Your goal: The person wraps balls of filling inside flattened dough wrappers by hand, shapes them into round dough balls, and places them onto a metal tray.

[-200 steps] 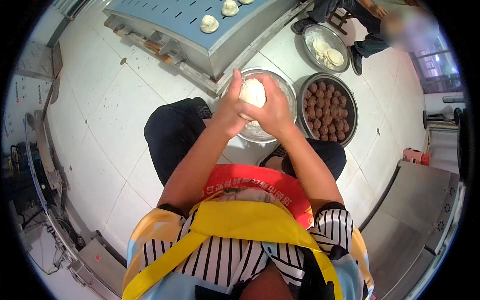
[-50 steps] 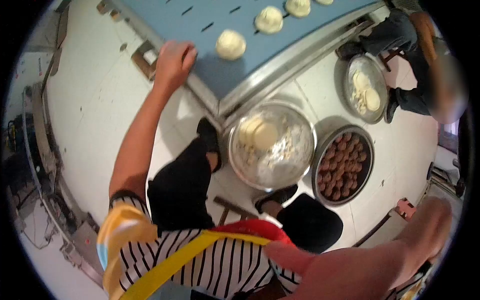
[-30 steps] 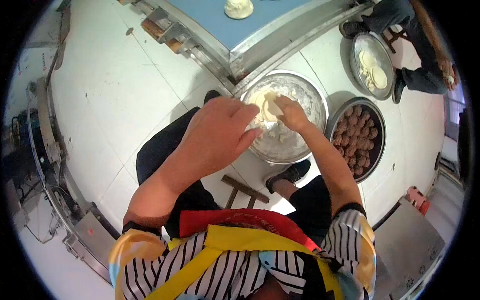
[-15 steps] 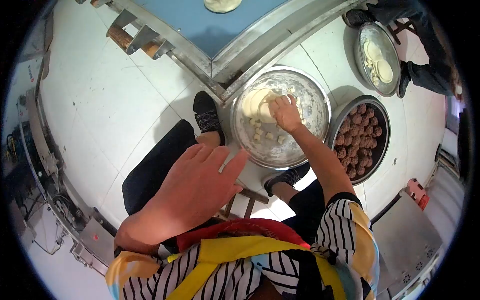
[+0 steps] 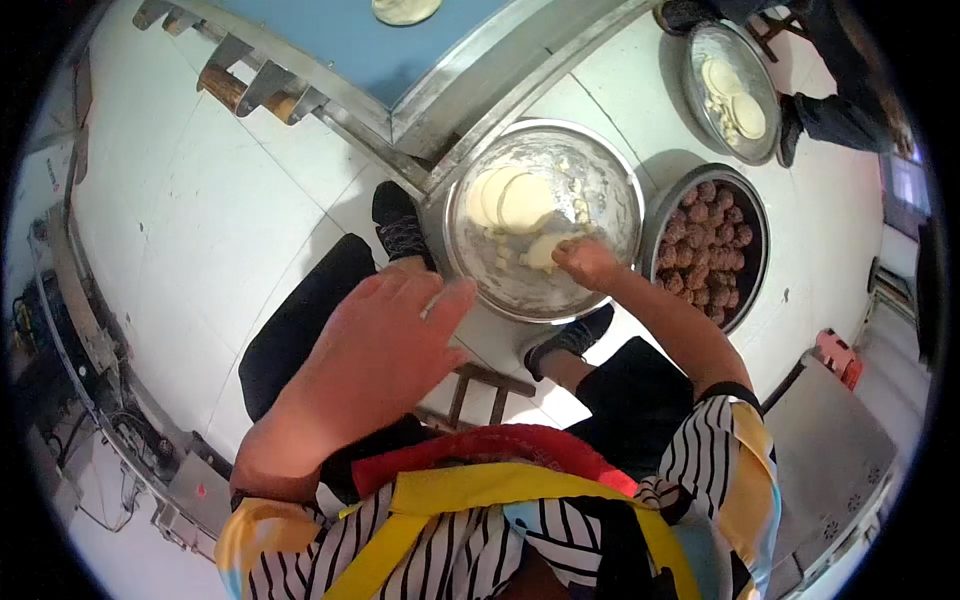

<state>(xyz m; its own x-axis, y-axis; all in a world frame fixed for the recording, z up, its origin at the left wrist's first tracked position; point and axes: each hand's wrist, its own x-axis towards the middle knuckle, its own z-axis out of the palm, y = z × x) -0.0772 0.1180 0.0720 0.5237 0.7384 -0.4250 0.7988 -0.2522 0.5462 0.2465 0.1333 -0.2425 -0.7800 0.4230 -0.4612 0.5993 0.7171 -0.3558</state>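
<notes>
My right hand [image 5: 587, 263] grips the edge of a pale, flat dough round [image 5: 542, 252] low over the wide metal basin [image 5: 470, 265]. More dough rounds [image 5: 522, 203] overlap at the basin's upper left, with small dough bits scattered around them. Flour dusts the basin's inside. My left hand [image 5: 385, 335] hangs in the air over my left knee, fingers stretched out and holding nothing. Just right of the basin stands a dark-walled tub [image 5: 757, 235] full of brown balls [image 5: 697, 235], which look like filling.
A metal-framed table with a blue top [image 5: 340, 40] stands ahead, a dough round [image 5: 405, 8] lying on it. At upper right, a second basin [image 5: 700, 110] holds dough rounds beside another person's legs [image 5: 840, 118]. A wooden stool [image 5: 480, 378] is under me.
My right hand has drawn back toward me from the stacked rounds with one dough round in its fingers. My left hand stays raised and open. The view has shifted slightly.
</notes>
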